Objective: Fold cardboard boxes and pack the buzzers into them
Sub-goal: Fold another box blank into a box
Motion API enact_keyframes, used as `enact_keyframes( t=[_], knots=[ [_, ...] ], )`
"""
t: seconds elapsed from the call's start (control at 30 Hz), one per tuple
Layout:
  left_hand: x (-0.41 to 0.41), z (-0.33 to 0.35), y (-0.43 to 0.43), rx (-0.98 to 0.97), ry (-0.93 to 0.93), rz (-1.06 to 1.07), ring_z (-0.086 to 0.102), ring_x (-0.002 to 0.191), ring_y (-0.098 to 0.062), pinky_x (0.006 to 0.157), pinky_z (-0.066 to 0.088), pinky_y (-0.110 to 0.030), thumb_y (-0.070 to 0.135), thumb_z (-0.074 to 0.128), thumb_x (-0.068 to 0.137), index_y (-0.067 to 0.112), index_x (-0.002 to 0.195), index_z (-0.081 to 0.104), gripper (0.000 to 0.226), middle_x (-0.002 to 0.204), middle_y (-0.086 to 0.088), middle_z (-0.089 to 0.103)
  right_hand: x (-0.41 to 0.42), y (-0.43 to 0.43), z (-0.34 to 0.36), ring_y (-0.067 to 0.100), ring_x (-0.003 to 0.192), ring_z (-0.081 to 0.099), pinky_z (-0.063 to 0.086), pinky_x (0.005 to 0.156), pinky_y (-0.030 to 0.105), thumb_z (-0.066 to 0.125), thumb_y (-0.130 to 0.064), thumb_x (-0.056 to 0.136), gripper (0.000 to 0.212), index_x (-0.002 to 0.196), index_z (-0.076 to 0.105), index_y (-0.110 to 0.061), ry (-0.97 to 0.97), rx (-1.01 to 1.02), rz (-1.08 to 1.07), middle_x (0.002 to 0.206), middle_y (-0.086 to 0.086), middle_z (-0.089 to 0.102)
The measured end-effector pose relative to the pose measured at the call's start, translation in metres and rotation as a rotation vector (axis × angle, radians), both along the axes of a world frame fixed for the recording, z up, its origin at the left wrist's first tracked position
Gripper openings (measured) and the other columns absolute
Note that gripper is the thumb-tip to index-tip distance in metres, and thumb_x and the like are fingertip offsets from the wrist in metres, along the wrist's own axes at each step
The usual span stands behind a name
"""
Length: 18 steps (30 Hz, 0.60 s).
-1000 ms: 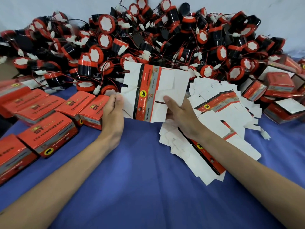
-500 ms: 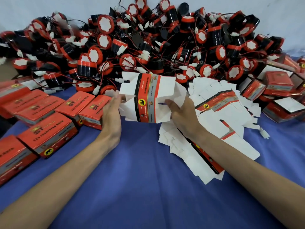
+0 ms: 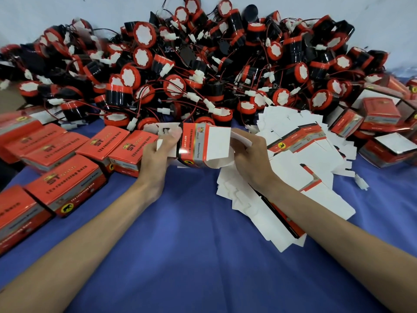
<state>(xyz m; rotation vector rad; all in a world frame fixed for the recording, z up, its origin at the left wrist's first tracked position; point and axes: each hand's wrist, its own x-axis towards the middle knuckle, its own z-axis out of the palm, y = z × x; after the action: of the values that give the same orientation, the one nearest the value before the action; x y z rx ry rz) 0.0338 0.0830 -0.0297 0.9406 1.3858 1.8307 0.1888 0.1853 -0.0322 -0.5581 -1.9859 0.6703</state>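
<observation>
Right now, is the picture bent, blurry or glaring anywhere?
Head view: wide-angle distortion bows the scene toward the corners; the half-folded red-and-white cardboard box, held by left hand and right hand, is slightly blurred; glossy red closed boxes show soft glare.

Half-folded box (image 3: 204, 144) between both hands (image 3: 155, 154)

A deep blue cloth (image 3: 203, 263), lightly creased, covers the whole work surface and runs back to a plain pale bluish-white wall (image 3: 67, 10), under soft, even light that leaves only faint shadows
</observation>
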Motion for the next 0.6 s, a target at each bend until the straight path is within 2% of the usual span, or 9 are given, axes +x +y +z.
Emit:
enact_keyframes(
  t=[0.07,0.17,0.23,0.33,0.4,0.43,0.5,0.6],
  knots=[
    [0.0,0.0,0.0,0.002,-0.035,-0.034,0.072,0.089,-0.016,0.077,0.058,-0.03,0.041,0.061,0.081,0.021,0.087,0.075,0.025,0.088,0.001,0.075,0.0,0.0,0.0,0.023,0.101,0.065,0.051,0.082,0.017,0.046,0.017,0.085,0.036,0.114,0.065,0.007,0.029,0.039,-0.008,0.111,0.013,0.068],
    [0.0,0.0,0.0,-0.008,-0.061,-0.082,0.07,0.095,-0.014,0.082,0.057,-0.032,0.038,0.062,0.08,0.021,0.096,0.07,0.026,0.093,0.002,0.075,-0.001,-0.003,0.0,0.003,0.103,0.057,0.045,0.084,0.005,0.048,0.006,0.085,0.034,0.114,0.064,0.008,0.081,0.118,-0.006,0.112,0.003,0.062],
    [0.0,0.002,-0.001,-0.043,-0.069,-0.085,0.069,0.097,-0.012,0.091,0.053,-0.035,0.041,0.062,0.078,0.018,0.096,0.069,0.029,0.093,0.003,0.075,-0.002,-0.006,0.0,0.009,0.106,0.055,0.042,0.088,0.004,0.052,0.001,0.086,0.031,0.115,0.063,0.009,0.097,0.189,-0.031,0.113,0.008,0.063],
    [0.001,0.007,-0.003,-0.084,-0.07,-0.116,0.066,0.104,-0.008,0.1,0.048,-0.039,0.046,0.059,0.078,0.018,0.102,0.067,0.037,0.096,0.006,0.074,-0.001,-0.006,0.0,0.015,0.114,0.053,0.044,0.092,0.008,0.056,0.009,0.085,0.037,0.122,0.058,0.007,0.105,0.22,-0.039,0.121,0.015,0.063],
    [0.002,0.007,-0.004,-0.063,-0.109,-0.171,0.065,0.108,-0.009,0.096,0.051,-0.037,0.056,0.072,0.069,0.019,0.113,0.063,0.058,0.103,0.007,0.073,0.0,-0.01,0.001,0.011,0.121,0.048,0.045,0.094,0.011,0.053,-0.001,0.09,0.037,0.127,0.053,0.005,0.12,0.261,-0.019,0.128,0.009,0.055],
    [0.003,0.008,-0.005,-0.051,-0.148,-0.185,0.065,0.109,-0.012,0.093,0.054,-0.035,0.062,0.081,0.057,0.017,0.119,0.059,0.08,0.109,0.004,0.071,0.0,-0.013,0.001,0.011,0.123,0.045,0.044,0.096,0.012,0.052,-0.009,0.092,0.038,0.128,0.051,0.004,0.132,0.292,-0.011,0.129,0.008,0.051],
    [0.003,0.011,-0.006,-0.025,-0.225,-0.206,0.065,0.109,-0.018,0.087,0.056,-0.032,0.066,0.088,0.036,0.009,0.134,0.049,0.119,0.12,-0.006,0.064,-0.002,-0.015,0.0,0.018,0.124,0.046,0.043,0.098,0.013,0.05,-0.016,0.095,0.04,0.128,0.049,0.007,0.145,0.347,0.012,0.13,0.011,0.049],
    [0.004,0.015,-0.008,0.015,-0.291,-0.228,0.063,0.11,-0.021,0.088,0.056,-0.033,0.062,0.09,0.032,0.005,0.143,0.039,0.135,0.13,-0.013,0.056,-0.003,-0.015,-0.001,0.023,0.125,0.047,0.043,0.101,0.02,0.047,-0.01,0.095,0.038,0.132,0.045,0.001,0.111,0.358,0.049,0.131,0.022,0.053]
  ],
)
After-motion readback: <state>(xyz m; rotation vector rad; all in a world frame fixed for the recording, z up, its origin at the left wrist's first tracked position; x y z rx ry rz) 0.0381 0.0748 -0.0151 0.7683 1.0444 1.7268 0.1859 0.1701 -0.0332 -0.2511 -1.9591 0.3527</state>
